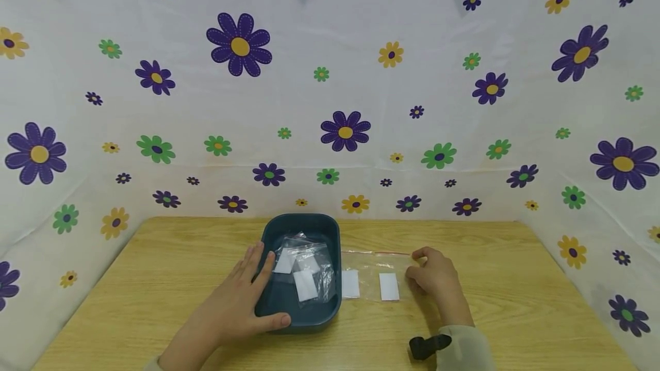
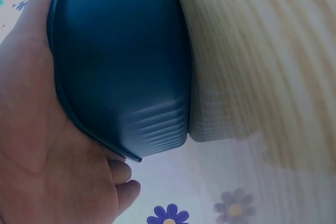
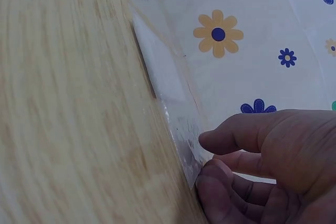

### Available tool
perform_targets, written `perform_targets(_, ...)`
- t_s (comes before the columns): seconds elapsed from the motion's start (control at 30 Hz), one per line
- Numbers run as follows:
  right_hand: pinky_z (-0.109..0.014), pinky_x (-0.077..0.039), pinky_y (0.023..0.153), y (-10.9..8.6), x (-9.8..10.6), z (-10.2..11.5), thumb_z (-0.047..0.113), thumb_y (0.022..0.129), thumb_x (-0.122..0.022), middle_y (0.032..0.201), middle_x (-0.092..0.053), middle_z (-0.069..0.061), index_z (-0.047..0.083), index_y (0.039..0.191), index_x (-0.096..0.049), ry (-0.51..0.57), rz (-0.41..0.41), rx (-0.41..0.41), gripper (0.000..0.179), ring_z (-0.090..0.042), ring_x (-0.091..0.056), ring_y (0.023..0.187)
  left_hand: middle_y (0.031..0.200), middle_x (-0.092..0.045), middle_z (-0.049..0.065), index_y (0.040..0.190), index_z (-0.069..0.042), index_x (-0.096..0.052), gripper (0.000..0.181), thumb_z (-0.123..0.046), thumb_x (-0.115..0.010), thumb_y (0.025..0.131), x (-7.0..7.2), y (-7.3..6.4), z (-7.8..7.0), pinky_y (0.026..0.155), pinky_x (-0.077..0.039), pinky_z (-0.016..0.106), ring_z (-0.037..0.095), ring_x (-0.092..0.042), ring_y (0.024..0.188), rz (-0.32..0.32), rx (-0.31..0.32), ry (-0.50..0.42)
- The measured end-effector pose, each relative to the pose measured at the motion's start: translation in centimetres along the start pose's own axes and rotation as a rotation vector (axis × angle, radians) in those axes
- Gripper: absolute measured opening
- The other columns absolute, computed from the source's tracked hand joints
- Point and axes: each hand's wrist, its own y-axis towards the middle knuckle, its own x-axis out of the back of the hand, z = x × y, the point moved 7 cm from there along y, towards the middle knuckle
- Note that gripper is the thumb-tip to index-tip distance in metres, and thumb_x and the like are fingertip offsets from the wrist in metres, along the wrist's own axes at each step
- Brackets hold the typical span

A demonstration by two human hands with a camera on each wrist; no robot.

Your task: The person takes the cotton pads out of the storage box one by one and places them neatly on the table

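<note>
My left hand (image 1: 232, 299) rests along the left rim of a dark teal plastic box (image 1: 323, 318), fingers spread and fairly straight, thumb at the near rim. The left wrist view shows the left palm (image 2: 58, 140) against the box's rim. Inside the box lie several clear zip bags (image 1: 326, 256) with white cards (image 1: 305, 286). To its right a clear zip bag (image 1: 368, 285) with a white card (image 1: 389, 287) lies flat. My right hand (image 1: 435, 276) touches that bag's right edge; in the right wrist view the thumb (image 3: 231, 135) stands apart from the bent fingers.
Another white card (image 1: 350, 284) in clear plastic lies close against the box's right side. All stands on a wood-grain table (image 1: 154, 279). A flower-printed cloth (image 1: 294, 102) hangs behind and along both sides. A black strap piece (image 1: 429, 347) sits by the right sleeve.
</note>
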Motion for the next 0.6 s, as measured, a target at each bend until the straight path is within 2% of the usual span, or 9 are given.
perform_targets(0.17, -0.029, -0.045, 0.056, -0.1, 0.3, 0.2, 0.013, 0.084, -0.070, 0.086, -0.063, -0.013, 0.001, 0.126, -0.060, -0.059, -0.020, 0.002, 0.045, -0.022, -0.056, 0.068, 0.167, -0.006, 0.019, 0.159, -0.007, -0.023, 0.120, -0.087, -0.053, 0.075, 0.0, 0.0, 0.0, 0.119, -0.022, 0.058, 0.038, -0.008, 0.153, 0.012, 0.006, -0.003)
perform_targets(0.27, -0.031, -0.046, 0.060, -0.1, 0.5, 0.5, 0.015, 0.086, -0.067, 0.095, -0.064, -0.015, 0.001, 0.130, -0.059, -0.071, -0.029, 0.032, 0.047, -0.024, -0.056, 0.076, 0.167, -0.007, 0.019, 0.159, -0.007, -0.023, 0.120, -0.088, -0.052, 0.075, -0.1, 0.0, -0.1, 0.119, -0.022, 0.058, 0.038, -0.008, 0.154, 0.015, 0.008, -0.002)
perform_targets(0.4, -0.031, -0.050, 0.060, 0.0, 0.6, 1.4, 0.017, 0.090, -0.064, 0.097, -0.066, -0.014, 0.003, 0.132, -0.059, -0.007, -0.033, 0.092, 0.044, -0.022, -0.060, 0.074, 0.167, -0.007, 0.018, 0.159, -0.007, -0.023, 0.120, -0.087, -0.053, 0.075, 0.0, 0.0, 0.0, 0.120, -0.021, 0.057, 0.037, -0.007, 0.154, 0.012, 0.011, -0.010)
perform_targets(0.6, -0.033, -0.058, 0.066, -0.4, 0.0, 3.2, 0.015, 0.092, -0.065, 0.098, -0.065, -0.015, 0.003, 0.130, -0.062, 0.176, 0.000, 0.173, 0.039, -0.022, -0.065, 0.077, 0.167, -0.008, 0.019, 0.159, -0.007, -0.024, 0.119, -0.087, -0.053, 0.075, 0.2, -0.1, -0.2, 0.120, -0.021, 0.057, 0.037, -0.008, 0.154, 0.006, 0.012, -0.011)
